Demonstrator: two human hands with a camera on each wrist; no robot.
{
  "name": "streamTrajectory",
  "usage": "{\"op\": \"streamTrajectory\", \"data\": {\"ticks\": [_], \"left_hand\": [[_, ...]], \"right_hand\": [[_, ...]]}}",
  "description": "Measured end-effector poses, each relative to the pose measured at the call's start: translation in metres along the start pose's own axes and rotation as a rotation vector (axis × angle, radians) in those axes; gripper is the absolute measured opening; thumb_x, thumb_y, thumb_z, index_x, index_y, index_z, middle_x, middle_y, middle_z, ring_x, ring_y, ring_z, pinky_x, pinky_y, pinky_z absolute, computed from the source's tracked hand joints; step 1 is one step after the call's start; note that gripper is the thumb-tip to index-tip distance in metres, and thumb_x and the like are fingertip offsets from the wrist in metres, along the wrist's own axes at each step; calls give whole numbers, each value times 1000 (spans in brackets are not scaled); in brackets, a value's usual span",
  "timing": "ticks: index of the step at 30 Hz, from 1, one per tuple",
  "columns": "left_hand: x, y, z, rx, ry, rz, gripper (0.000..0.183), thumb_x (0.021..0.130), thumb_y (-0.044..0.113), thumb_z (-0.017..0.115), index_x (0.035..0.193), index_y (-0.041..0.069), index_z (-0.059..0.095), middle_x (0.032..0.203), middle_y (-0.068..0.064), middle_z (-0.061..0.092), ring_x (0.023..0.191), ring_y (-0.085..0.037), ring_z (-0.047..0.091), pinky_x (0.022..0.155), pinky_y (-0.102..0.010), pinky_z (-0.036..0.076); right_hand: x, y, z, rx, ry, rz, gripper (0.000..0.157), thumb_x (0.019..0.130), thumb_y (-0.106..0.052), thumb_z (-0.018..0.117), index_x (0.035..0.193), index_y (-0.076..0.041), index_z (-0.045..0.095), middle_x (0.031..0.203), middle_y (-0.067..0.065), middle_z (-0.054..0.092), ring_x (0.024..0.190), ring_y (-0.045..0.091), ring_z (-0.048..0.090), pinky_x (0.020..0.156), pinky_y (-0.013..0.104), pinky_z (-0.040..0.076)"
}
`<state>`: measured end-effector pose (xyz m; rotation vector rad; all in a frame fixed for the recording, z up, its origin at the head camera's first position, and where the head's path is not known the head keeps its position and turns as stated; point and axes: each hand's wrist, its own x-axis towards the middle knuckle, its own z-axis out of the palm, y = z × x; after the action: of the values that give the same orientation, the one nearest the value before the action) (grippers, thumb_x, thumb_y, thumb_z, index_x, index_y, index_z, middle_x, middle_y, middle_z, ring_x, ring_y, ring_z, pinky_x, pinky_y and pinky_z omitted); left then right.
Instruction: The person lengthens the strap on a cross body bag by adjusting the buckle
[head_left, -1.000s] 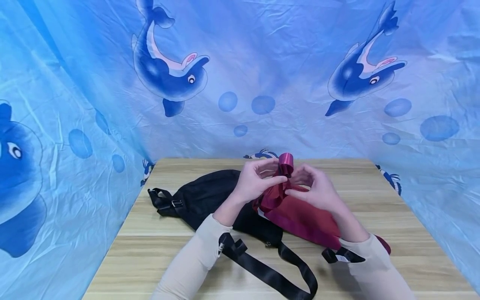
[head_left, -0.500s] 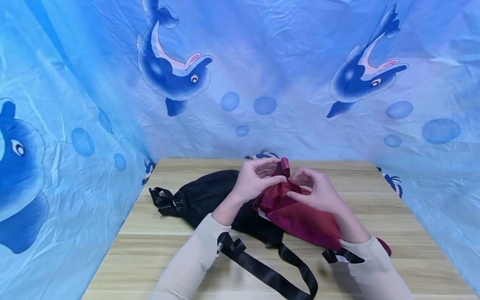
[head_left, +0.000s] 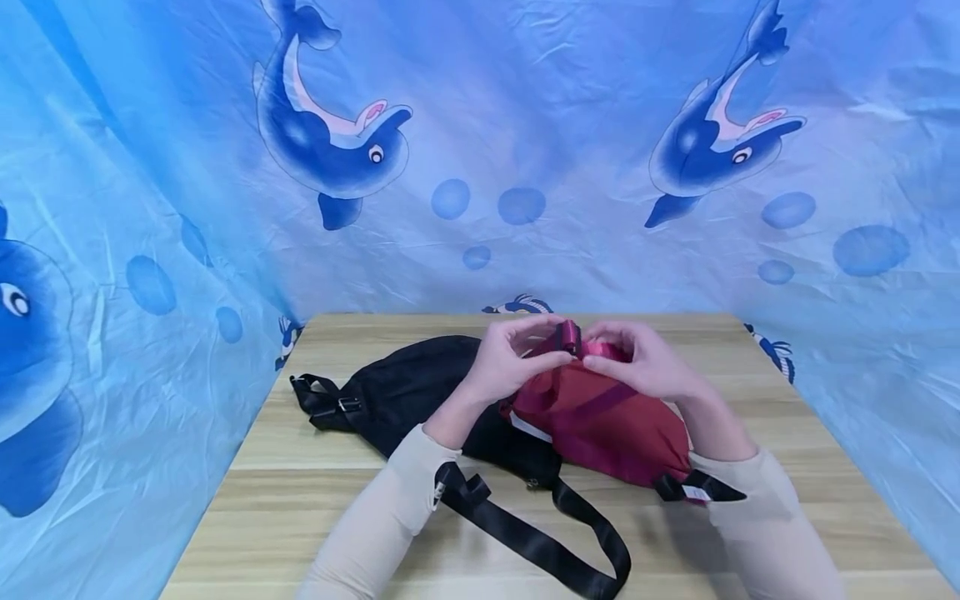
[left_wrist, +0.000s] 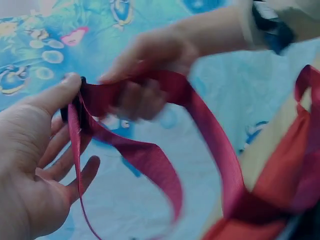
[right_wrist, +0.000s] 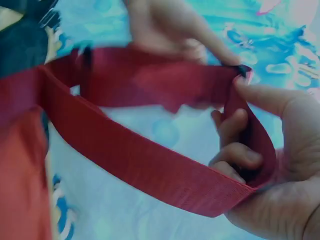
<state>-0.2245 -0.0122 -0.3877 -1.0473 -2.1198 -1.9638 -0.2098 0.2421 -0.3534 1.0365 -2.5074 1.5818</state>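
In the head view, my left hand (head_left: 498,362) and right hand (head_left: 645,358) face each other above a dark red bag (head_left: 615,433) on the table. Between thumb and fingers, the left hand pinches a black strap buckle (left_wrist: 84,107) threaded with the bag's red webbing strap (left_wrist: 215,135). The right hand grips this strap close to the buckle, its fingers curled round the webbing (right_wrist: 135,155), which loops down toward the bag. Motion blurs the right hand in the left wrist view.
A black bag (head_left: 408,392) lies left of the red one, partly under it. Its black strap (head_left: 540,546) curves toward the table's front. Black wrist bands (head_left: 701,487) sit on the sleeves. Blue dolphin-print cloth (head_left: 480,150) stands behind the wooden table (head_left: 262,500).
The red strap loop above the hands has sunk. My right hand has turned slightly and now holds webbing stretched from the buckle. The left hand has kept its hold.
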Motion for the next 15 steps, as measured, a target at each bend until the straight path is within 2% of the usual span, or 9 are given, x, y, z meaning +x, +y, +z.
{"op": "streamTrajectory", "data": {"ticks": [3, 5, 7, 8, 10, 12, 15], "left_hand": [[-3, -14, 3, 191, -124, -11, 82, 82, 19, 94, 155, 16, 56, 138, -7, 72, 123, -17, 70, 107, -35, 58], [-4, -26, 5, 344, -180, -12, 83, 80, 25, 96, 153, 19, 56, 134, -2, 73, 116, -12, 71, 98, -27, 59], [-5, -39, 6, 426, -175, 2, 70, 85, 25, 91, 147, 14, 60, 129, -4, 75, 107, -14, 72, 90, -25, 60], [-5, -44, 5, 447, -152, 4, 61, 89, 21, 87, 143, 12, 62, 123, -7, 76, 103, -16, 73, 87, -26, 60], [-7, -54, 1, 470, -63, -10, 46, 91, 13, 79, 135, 9, 66, 115, -10, 77, 95, -19, 71, 80, -27, 58], [-7, -61, -7, 482, 58, -28, 47, 85, 5, 72, 131, 10, 68, 110, -10, 78, 90, -20, 68, 77, -28, 54], [-9, -70, -26, 490, 245, -79, 48, 74, -6, 63, 117, 12, 72, 96, -9, 76, 80, -21, 63, 69, -29, 48]], "right_hand": [[9, -17, -6, 89, 26, -2, 6, 103, 0, 64, 106, 1, 69, 79, -9, 69, 70, 4, 61, 64, 19, 53], [13, -27, -9, 143, 82, 1, 10, 105, 1, 61, 100, -3, 69, 78, -8, 71, 71, 4, 63, 68, 19, 56], [14, -33, -13, 142, 123, 14, 13, 105, -1, 61, 97, -7, 69, 76, -7, 69, 70, 5, 62, 67, 19, 56], [14, -35, -14, 131, 137, 26, 13, 106, -3, 61, 97, -7, 69, 76, -6, 69, 70, 6, 63, 68, 19, 57], [9, -35, -19, 95, 150, 61, 10, 106, -5, 63, 98, -3, 68, 73, -5, 68, 69, 7, 62, 67, 20, 56], [0, -32, -26, 6, 157, 99, 11, 106, -7, 64, 99, 0, 67, 68, -7, 61, 64, 7, 56, 62, 21, 52], [-20, -25, -43, -199, 169, 167, 12, 105, -11, 67, 99, -1, 69, 63, -11, 47, 57, 6, 41, 54, 29, 39]]}}
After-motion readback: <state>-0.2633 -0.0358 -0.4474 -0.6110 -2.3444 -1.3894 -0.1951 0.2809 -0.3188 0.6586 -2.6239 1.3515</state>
